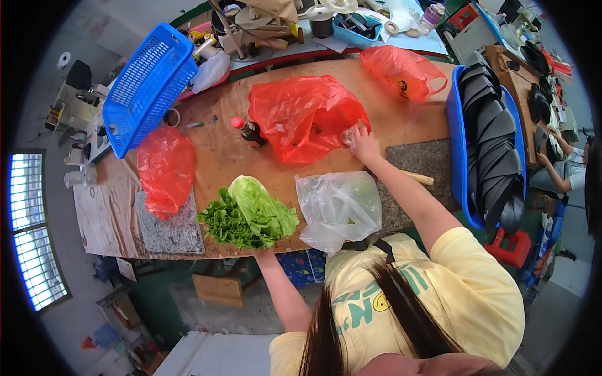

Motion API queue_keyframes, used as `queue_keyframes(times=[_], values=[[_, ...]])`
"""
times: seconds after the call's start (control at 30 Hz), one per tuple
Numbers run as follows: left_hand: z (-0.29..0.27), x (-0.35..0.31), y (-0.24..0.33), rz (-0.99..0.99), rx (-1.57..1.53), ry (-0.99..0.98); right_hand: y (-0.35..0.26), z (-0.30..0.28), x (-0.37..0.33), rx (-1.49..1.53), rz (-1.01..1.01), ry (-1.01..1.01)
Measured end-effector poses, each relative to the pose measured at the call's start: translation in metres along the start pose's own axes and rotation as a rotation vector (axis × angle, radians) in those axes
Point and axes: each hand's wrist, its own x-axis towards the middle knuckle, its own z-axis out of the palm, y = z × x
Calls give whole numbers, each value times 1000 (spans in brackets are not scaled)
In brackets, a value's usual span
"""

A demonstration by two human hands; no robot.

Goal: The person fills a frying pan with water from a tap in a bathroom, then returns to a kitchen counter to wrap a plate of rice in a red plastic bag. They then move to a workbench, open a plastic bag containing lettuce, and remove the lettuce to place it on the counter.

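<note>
— The fingers (355, 133) of the right hand (362, 144): what are they doing?

— Spread and pressed against the right edge of the crumpled red plastic bag (305, 116) at the centre of the frame, around something small and clear there; whether they actually pinch it I cannot tell.

— And the left hand?

— The left hand (263, 252) is at the near edge of the wooden counter (213, 150), its fingers hidden under the bunch of green leafy lettuce (248, 214), so their state cannot be told.

— What lies around them?

— A clear plastic bag (338, 208) sits just right of the lettuce. A dark bottle with a red cap (249, 131) lies just left of the central red bag. A second red bag (164, 169) rests at the left, partly on a grey stone slab (169, 229); a third red bag (401, 71) is at the upper right. A blue plastic basket (147, 84) tilts at the upper left, and a blue tub of dark curved pieces (492, 144) stands at the right.
</note>
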Motion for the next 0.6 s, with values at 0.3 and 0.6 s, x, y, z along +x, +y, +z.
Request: queue_keyframes(times=[0.3, 0.6], values=[[-13, -12, 18, -33, 38, 7, 23, -65, -3, 212, -386, 146], [-23, -29, 20, -23, 19, -11, 32, -186, -84, 419, -237, -261]])
